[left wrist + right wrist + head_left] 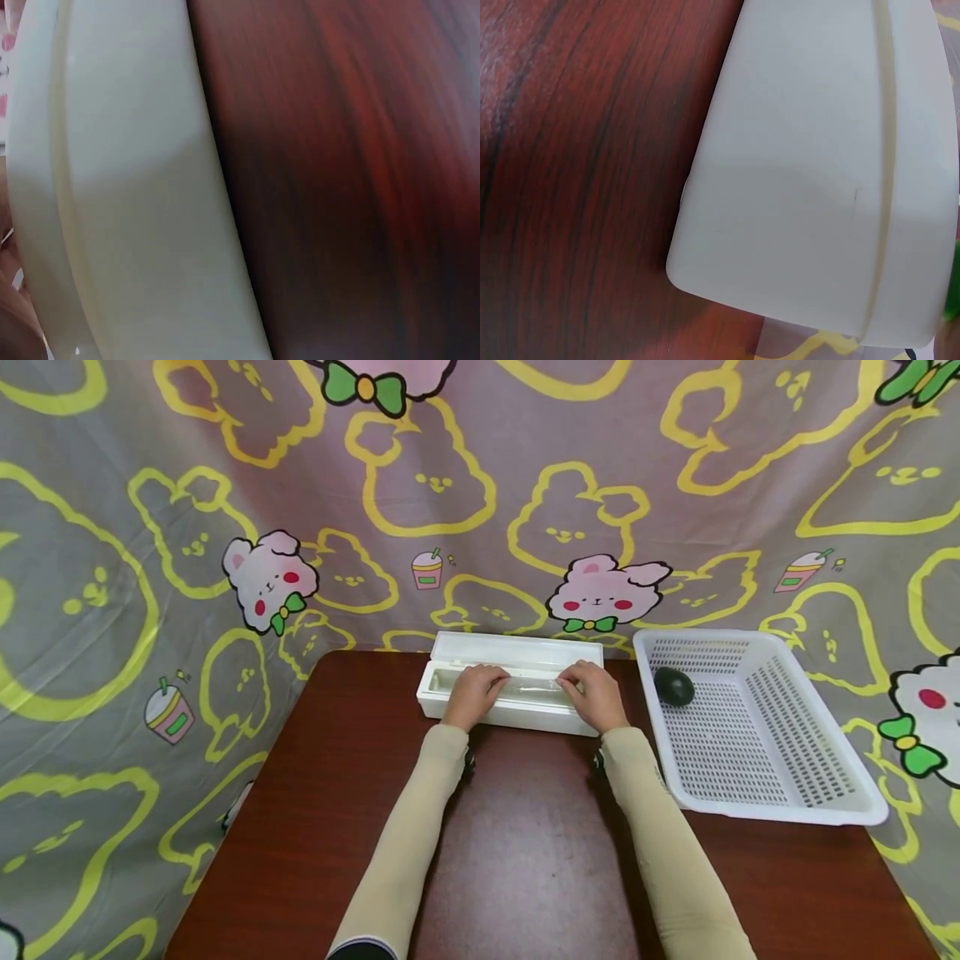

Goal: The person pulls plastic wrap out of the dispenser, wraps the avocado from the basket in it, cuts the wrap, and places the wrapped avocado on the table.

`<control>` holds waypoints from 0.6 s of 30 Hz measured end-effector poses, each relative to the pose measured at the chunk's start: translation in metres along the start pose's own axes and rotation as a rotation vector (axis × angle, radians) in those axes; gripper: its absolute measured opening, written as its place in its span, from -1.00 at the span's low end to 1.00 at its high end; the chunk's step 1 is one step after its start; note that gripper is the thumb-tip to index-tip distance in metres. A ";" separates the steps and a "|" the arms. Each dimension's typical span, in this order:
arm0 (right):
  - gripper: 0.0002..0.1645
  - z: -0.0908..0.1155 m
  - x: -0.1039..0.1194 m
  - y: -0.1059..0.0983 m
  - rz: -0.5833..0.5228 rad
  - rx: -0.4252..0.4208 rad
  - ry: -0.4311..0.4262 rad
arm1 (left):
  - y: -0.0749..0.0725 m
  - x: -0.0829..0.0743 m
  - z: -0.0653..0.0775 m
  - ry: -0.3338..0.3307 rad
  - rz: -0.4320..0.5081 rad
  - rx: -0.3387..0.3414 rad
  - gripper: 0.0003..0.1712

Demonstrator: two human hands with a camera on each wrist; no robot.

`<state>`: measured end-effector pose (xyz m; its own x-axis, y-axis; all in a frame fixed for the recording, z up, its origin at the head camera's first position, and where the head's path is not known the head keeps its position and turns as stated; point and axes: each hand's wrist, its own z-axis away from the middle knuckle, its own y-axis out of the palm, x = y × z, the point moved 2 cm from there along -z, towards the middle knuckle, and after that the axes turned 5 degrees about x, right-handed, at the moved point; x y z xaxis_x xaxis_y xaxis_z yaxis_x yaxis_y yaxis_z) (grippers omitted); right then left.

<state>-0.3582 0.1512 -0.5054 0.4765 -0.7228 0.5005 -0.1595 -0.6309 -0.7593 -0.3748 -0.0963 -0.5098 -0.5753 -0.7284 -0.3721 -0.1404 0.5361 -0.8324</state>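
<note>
A long white cling film dispenser box point(517, 716) lies at the table's back edge with its lid point(517, 649) raised. Clear plastic film point(534, 685) stretches across its opening between the two hands. My left hand point(472, 696) pinches the film left of the middle, thumb and fingertips together. On the other side my right hand point(597, 697) pinches it near the box's right end. Both wrist views are filled mostly by the box's white front wall point(142, 187), and only slivers of the hands show at their edges.
A white perforated plastic basket point(832, 785) stands to the right of the box. A dark green rounded fruit, avocado-like, point(673, 686) lies inside at its left. The dark red wooden table point(315, 827) meets a patterned cloth point(315, 493) at the back and sides.
</note>
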 end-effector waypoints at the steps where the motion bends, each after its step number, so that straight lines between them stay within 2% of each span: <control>1: -0.88 0.000 0.000 0.000 -0.005 -0.005 0.000 | -0.003 0.004 0.002 0.000 -0.007 -0.004 -0.84; 9: -0.87 0.002 0.000 -0.001 -0.022 0.001 0.037 | -0.028 0.038 0.024 -0.089 -0.082 -0.021 -0.85; 13: -0.88 0.003 0.000 -0.002 -0.036 -0.014 0.054 | -0.033 0.046 0.026 -0.083 -0.034 -0.069 -0.85; 18: -0.85 0.003 0.001 -0.001 -0.053 -0.022 0.051 | -0.037 0.045 0.022 -0.076 0.028 -0.118 -0.82</control>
<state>-0.3550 0.1521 -0.5049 0.4404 -0.7013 0.5606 -0.1542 -0.6742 -0.7223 -0.3777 -0.1584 -0.5053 -0.5181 -0.7401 -0.4287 -0.2212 0.6001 -0.7687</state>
